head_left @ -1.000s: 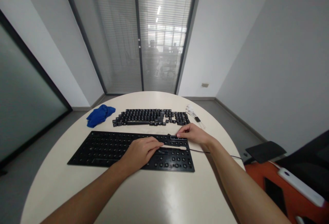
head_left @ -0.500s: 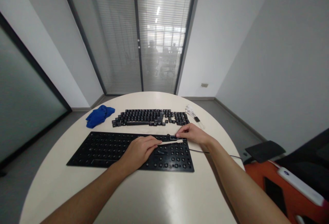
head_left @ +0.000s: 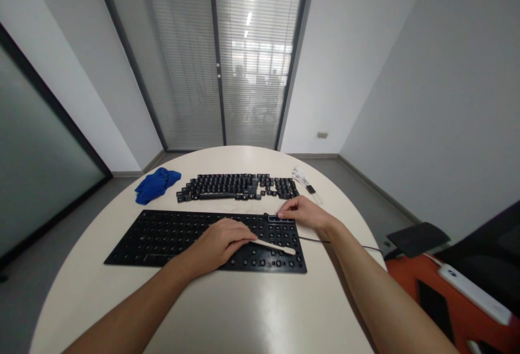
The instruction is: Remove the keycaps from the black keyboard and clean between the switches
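Observation:
A black keyboard base [head_left: 170,237], stripped of its keycaps, lies flat on the table in front of me. My left hand [head_left: 225,240] rests over its middle with fingers closed on a slim white toothbrush [head_left: 276,247]. The brush head points right and lies over the number pad, and the bristles cannot be made out. At the far right corner, my right hand [head_left: 298,212] pinches the keyboard's edge near a small outlined panel. The fingers of this hand are partly hidden from above.
Loose black keycaps [head_left: 223,186] stand in rows behind the keyboard. A crumpled blue cloth [head_left: 156,185] lies at the back left. At the back right is a small wire tool with a black part [head_left: 311,189]. A cable [head_left: 314,240] runs right across the round table [head_left: 244,316].
The toothbrush head has swung towards me over the number pad, from near the top keys to the lower rows. My right hand stays at the corner.

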Action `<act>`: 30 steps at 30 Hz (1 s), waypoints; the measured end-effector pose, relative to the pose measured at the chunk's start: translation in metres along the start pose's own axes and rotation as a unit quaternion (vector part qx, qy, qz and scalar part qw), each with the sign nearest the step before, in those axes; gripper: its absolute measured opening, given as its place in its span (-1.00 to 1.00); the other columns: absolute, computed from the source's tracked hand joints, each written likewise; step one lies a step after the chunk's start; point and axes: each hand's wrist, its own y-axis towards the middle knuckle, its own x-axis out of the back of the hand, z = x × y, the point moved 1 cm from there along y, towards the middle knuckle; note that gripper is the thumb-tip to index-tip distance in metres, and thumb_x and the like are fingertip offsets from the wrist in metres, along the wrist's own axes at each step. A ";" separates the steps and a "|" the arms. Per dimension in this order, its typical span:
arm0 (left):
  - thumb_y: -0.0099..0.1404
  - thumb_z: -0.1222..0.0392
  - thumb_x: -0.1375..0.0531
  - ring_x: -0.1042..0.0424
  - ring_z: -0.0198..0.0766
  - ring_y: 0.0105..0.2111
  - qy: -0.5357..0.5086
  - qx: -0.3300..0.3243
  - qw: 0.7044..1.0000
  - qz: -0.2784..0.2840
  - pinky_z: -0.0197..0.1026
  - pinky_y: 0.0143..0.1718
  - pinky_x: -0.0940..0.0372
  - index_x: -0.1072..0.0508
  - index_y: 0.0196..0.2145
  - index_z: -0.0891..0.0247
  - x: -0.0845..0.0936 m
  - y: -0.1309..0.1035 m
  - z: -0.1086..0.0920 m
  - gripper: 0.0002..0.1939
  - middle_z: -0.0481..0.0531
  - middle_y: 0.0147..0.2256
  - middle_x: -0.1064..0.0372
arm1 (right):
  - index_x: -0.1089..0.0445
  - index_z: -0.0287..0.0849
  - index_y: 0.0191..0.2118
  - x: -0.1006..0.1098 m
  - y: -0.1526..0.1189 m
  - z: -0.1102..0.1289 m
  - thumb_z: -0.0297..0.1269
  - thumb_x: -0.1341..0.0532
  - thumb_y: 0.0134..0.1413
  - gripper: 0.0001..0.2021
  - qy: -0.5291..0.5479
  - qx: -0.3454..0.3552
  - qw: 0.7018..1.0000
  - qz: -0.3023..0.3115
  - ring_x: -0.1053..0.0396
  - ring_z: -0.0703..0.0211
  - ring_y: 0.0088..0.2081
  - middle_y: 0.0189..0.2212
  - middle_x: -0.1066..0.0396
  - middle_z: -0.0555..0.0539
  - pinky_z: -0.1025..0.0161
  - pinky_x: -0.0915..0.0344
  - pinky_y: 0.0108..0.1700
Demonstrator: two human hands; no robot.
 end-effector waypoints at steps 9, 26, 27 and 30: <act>0.47 0.23 -0.06 -0.43 -0.25 -0.08 -0.030 -0.013 0.999 0.026 -0.19 0.00 -0.27 -0.52 -0.03 0.13 0.002 0.001 -0.004 -0.74 0.04 -0.11 -0.49 | -0.64 -0.23 -0.32 0.000 0.001 -0.004 0.02 -0.40 -0.07 -0.63 -0.004 0.006 1.000 0.000 -0.48 0.09 -0.31 -0.35 -0.61 -0.13 0.22 -0.33 -0.20; 0.45 0.24 -0.08 -0.48 -0.27 -0.13 -0.019 0.027 0.999 -0.031 -0.24 -0.07 -0.37 -0.53 -0.02 0.14 -0.006 0.000 0.000 -0.73 0.05 -0.11 -0.48 | -0.64 -0.22 -0.32 0.000 0.000 0.002 0.03 -0.40 -0.09 -0.63 -0.003 0.004 1.000 0.000 -0.48 0.08 -0.31 -0.36 -0.61 -0.12 0.20 -0.34 -0.19; 0.45 0.25 -0.09 -0.49 -0.27 -0.13 -0.012 0.036 0.999 -0.037 -0.24 -0.07 -0.37 -0.53 -0.02 0.14 -0.007 0.001 0.000 -0.74 0.04 -0.10 -0.48 | -0.64 -0.22 -0.33 0.000 -0.001 0.002 0.03 -0.41 -0.09 -0.63 0.001 0.002 1.000 0.000 -0.48 0.08 -0.31 -0.36 -0.61 -0.12 0.20 -0.34 -0.19; 0.44 0.25 -0.11 -0.49 -0.27 -0.16 -0.003 0.060 0.996 -0.064 -0.23 -0.08 -0.38 -0.54 -0.05 0.16 -0.011 0.003 -0.001 -0.76 0.03 -0.12 -0.49 | -0.64 -0.23 -0.32 -0.001 -0.001 0.003 0.01 -0.40 -0.07 -0.64 0.007 0.002 1.000 0.004 -0.48 0.09 -0.32 -0.36 -0.61 -0.13 0.21 -0.34 -0.20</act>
